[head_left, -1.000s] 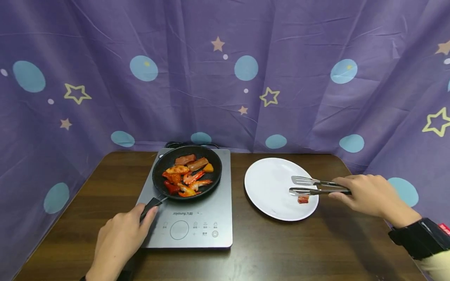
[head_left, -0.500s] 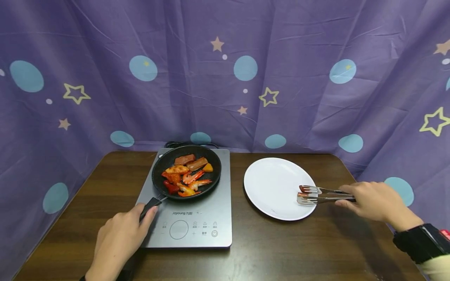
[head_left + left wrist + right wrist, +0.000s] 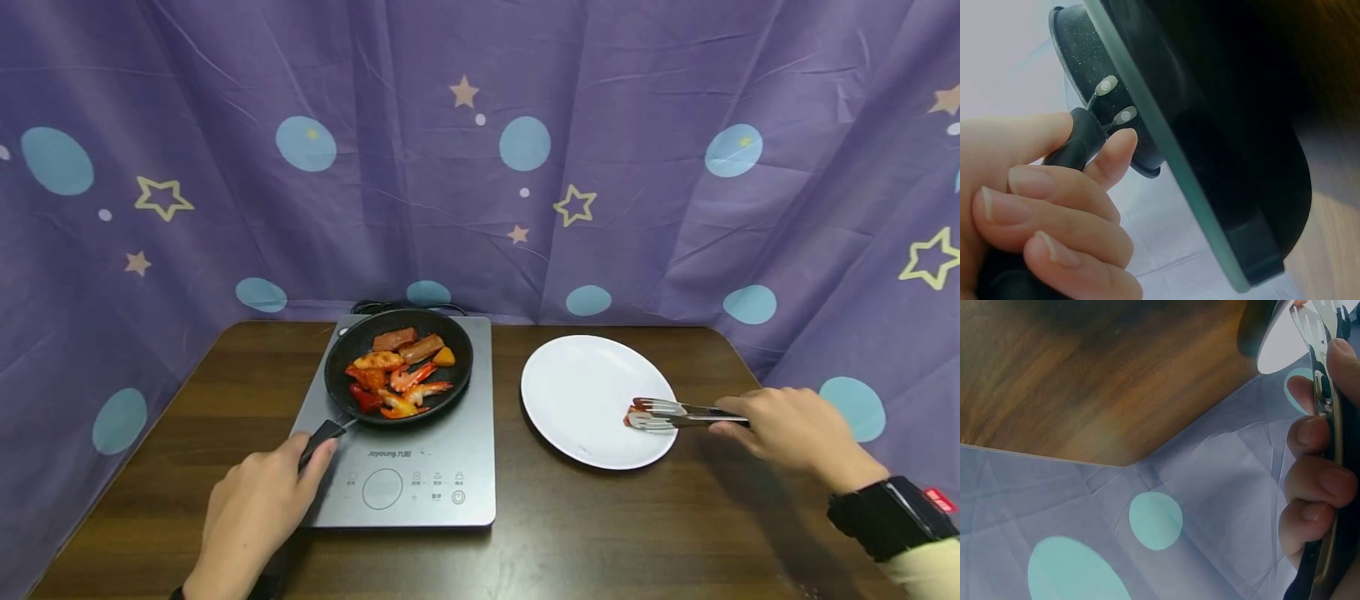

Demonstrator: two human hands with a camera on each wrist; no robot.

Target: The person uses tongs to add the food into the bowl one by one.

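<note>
My left hand (image 3: 258, 508) grips the black handle (image 3: 321, 442) of a frying pan (image 3: 343, 350). In the left wrist view, fingers and thumb curl round that handle. Several food pieces lie in the pan: brown meat strips, shrimp (image 3: 412, 377), a browned yellow piece and red bits. On the right, my right hand (image 3: 787, 429) holds metal food tongs (image 3: 697, 416) with dark handles. Their slotted ends come together on a small reddish-brown piece of meat (image 3: 629, 416), low over the right part of a white plate (image 3: 570, 383). The tong ends partly hide this piece.
Beneath the pan is a silver induction cooker (image 3: 420, 492) with a touch panel in front. A black cable (image 3: 367, 307) lies behind it. The brown wooden table (image 3: 555, 533) ends against a purple patterned curtain (image 3: 420, 233) at the back and sides.
The tongs have gone from spread above the meat piece to closed on it. The piece has shifted slightly left on the plate side. My left hand and the pan stay put.
</note>
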